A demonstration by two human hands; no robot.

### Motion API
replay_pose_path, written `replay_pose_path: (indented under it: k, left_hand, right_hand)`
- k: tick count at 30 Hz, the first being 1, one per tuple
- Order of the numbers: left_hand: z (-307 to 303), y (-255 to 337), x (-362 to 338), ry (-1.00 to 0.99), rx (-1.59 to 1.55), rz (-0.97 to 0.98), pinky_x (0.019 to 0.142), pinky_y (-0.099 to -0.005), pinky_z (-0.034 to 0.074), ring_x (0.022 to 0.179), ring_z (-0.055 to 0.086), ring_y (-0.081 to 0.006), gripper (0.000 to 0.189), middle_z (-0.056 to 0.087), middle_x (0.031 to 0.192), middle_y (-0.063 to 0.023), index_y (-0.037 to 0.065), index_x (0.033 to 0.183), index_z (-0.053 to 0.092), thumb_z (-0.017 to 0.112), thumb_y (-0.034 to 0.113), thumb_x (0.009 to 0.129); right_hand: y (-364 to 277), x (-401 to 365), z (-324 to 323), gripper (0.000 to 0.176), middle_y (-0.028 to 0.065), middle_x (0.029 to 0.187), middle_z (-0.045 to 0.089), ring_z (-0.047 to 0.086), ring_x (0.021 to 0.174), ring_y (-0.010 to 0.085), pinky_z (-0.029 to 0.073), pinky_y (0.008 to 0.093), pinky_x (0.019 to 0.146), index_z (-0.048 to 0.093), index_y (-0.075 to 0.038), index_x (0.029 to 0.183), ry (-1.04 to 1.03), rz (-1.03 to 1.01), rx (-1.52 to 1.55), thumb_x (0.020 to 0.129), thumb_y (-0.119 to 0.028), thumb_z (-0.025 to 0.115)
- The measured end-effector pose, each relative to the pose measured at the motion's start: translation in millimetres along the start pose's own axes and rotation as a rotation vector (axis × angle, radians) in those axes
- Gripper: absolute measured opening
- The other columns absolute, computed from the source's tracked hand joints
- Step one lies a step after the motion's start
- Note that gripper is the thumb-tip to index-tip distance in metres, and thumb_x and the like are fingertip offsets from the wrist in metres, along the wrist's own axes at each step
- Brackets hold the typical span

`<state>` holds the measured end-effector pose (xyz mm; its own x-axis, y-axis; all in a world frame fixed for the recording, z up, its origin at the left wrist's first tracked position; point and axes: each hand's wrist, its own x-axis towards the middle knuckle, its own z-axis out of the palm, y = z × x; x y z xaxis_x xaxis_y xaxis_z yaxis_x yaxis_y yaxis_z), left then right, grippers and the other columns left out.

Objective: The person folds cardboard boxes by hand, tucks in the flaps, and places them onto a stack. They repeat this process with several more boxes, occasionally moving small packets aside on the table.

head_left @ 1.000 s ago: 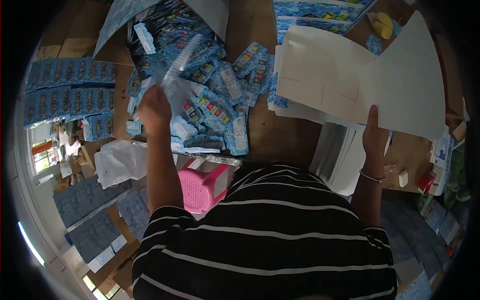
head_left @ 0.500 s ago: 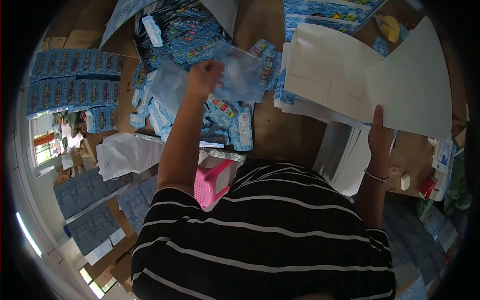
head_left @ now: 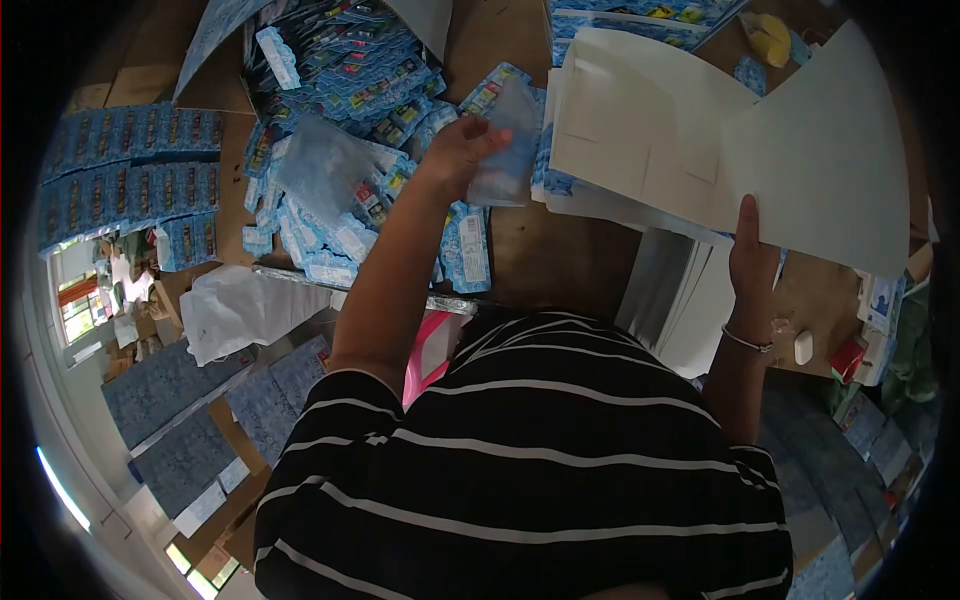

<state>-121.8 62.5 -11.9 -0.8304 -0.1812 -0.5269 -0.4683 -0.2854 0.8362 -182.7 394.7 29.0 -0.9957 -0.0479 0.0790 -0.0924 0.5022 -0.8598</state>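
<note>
My left hand point(head_left: 460, 158) pinches a clear plastic bag point(head_left: 507, 150) just left of a stack of large white cards. Another clear plastic bag point(head_left: 325, 170) lies on a heap of small blue printed cards point(head_left: 310, 240) under and beside my left forearm. My right hand point(head_left: 752, 262) grips the lower edge of a large white card folder point(head_left: 830, 150), its thumb on the inner face near the fold. The folder stands spread over the stack, and its left panel point(head_left: 640, 110) shows cut slits.
An open carton point(head_left: 215, 60) tipped at the back spills blue cards. Rows of blue packs point(head_left: 130, 195) stand at left, with a white plastic bag point(head_left: 245, 310) below them. Under the table's front edge is a pink stool point(head_left: 428, 350). A red object point(head_left: 847, 360) sits at right.
My left hand has moved right with the plastic bag, closer to the white folder. My right hand keeps its hold on the folder. The whole view has shifted slightly.
</note>
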Motion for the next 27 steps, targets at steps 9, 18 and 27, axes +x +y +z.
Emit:
replay_pose_path:
  k: [9,18,27]
  left_hand:
    - [41,0,-9,-0.011,0.166,0.080,0.065,-0.0227,0.043,0.075,0.053,-0.0140,0.039,0.057,0.085,-0.0068,-0.002,0.095,0.055,0.065,0.027,0.071]
    - [41,3,-9,0.061,0.174,0.081,0.068,-0.0239,0.046,0.077,0.055,-0.0136,0.035,0.058,0.086,-0.0090,-0.006,0.097,0.055,0.059,0.020,0.075]
    - [1,22,-13,0.349,0.804,0.261,0.056,-0.0294,0.046,0.062,0.059,-0.0199,0.021,0.060,0.067,-0.0126,-0.001,0.076,0.062,0.059,0.018,0.068]
  right_hand:
    - [5,3,-2,0.032,0.0130,0.093,0.054,0.049,0.085,0.0196,0.038,0.0299,0.077,0.048,0.006,0.098,-0.026,0.026,0.000,0.085,-0.023,0.046]
    - [7,3,-2,0.030,0.0122,0.094,0.054,0.049,0.086,0.0183,0.038,0.0291,0.077,0.048,0.006,0.098,-0.019,0.037,0.027,0.085,-0.021,0.046]
    - [1,1,0,0.030,0.0120,0.093,0.053,0.048,0.085,0.0178,0.038,0.0295,0.077,0.047,0.005,0.100,0.014,-0.025,0.064,0.085,-0.021,0.046]
